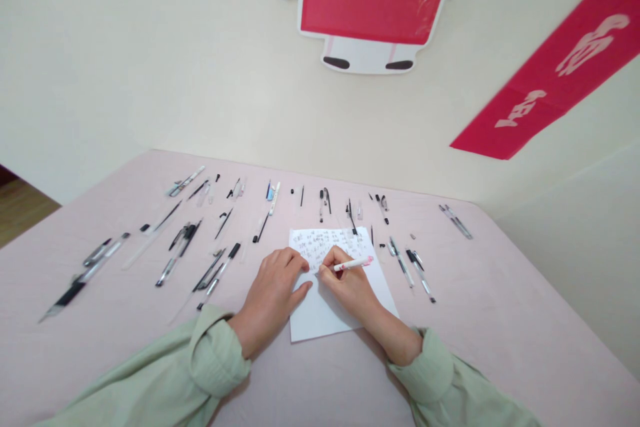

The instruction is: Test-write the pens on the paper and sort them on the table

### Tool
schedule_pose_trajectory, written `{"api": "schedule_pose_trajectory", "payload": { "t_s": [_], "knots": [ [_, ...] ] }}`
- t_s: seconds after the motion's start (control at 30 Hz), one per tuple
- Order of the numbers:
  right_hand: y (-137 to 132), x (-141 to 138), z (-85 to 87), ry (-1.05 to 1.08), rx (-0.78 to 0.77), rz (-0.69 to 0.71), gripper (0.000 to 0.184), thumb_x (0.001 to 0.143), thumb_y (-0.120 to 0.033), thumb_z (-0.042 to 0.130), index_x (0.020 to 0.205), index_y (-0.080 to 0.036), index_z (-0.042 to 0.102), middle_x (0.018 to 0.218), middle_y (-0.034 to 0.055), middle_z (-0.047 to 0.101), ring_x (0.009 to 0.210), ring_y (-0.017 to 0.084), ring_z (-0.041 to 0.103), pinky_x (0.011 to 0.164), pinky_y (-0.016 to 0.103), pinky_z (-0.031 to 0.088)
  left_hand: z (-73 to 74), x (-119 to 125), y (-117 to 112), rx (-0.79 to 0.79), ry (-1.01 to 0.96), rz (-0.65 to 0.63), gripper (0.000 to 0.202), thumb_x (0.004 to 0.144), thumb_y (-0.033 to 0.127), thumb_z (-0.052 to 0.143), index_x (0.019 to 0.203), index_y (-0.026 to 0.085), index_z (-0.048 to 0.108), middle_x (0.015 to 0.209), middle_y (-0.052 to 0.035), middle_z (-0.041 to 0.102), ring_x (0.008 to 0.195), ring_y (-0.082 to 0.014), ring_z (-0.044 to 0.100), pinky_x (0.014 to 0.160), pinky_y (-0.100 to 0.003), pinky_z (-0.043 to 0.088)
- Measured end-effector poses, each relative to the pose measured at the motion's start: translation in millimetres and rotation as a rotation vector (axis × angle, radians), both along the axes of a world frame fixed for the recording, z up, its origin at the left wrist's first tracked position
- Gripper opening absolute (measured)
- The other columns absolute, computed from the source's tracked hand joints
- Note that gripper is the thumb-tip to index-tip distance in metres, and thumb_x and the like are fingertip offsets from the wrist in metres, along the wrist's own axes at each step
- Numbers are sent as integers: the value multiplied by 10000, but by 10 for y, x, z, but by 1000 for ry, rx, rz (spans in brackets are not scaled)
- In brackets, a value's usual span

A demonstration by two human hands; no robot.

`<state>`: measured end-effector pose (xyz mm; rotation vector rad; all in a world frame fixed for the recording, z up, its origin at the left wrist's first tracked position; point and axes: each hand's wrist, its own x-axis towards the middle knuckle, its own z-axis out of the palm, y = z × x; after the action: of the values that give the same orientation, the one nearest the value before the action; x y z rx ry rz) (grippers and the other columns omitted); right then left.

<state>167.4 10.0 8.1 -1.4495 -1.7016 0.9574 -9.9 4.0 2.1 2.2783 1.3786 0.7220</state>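
A white sheet of paper (pixel 320 317) lies on the table in front of me, its upper part covered with several rows of dark handwriting. My right hand (pixel 349 285) is closed round a white and pink pen (pixel 354 263), whose tip end points down at the paper just below the written rows. At the paper's left edge rests my left hand (pixel 274 285), palm down and holding nothing. Its fingers are slightly bent, with the thumb apart and lying on the sheet.
Pens and pen parts lie spread over the pink tabletop (pixel 465 373): a black-gripped pen (pixel 75 290) at far left, capped pens (pixel 220 273) left of my hand, others (pixel 423 275) to the right, and two pens (pixel 455 221) farther right. A pale wall (pixel 200 67) rises behind.
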Motion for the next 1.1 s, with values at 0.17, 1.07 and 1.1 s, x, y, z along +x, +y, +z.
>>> {"api": "schedule_pose_trajectory", "payload": {
  "t_s": [0.17, 1.07, 1.1],
  "knots": [
    [-1, -4, 25, 0, -1, -7, 114, 778, -248, 517, 691, -220, 448, 604, -63, 427, 562, 119, 421, 558, 246, 326, 8, 1, 0, 8, -8, 0, 139, 806, 194, 622, 925, 218, 553, 981, -37, 551, 954, -241, 503, 839, -400, 410],
    [2, 0, 19, 7, 10, 2, 123, 785, -232, 512, 682, -220, 447, 609, -61, 424, 570, 121, 418, 558, 245, 324, 8, 2, 2, 9, -4, 1, 122, 814, 203, 603, 927, 219, 562, 974, -40, 556, 953, -243, 506, 844, -407, 414],
    [1, 0, 20, 6, 7, 2, 125, 785, -231, 513, 680, -220, 446, 607, -61, 424, 569, 121, 418, 557, 244, 324, 14, 2, 1, 10, -3, 2, 121, 814, 203, 603, 927, 220, 562, 974, -40, 556, 954, -244, 506, 844, -408, 414]
  ]
}}
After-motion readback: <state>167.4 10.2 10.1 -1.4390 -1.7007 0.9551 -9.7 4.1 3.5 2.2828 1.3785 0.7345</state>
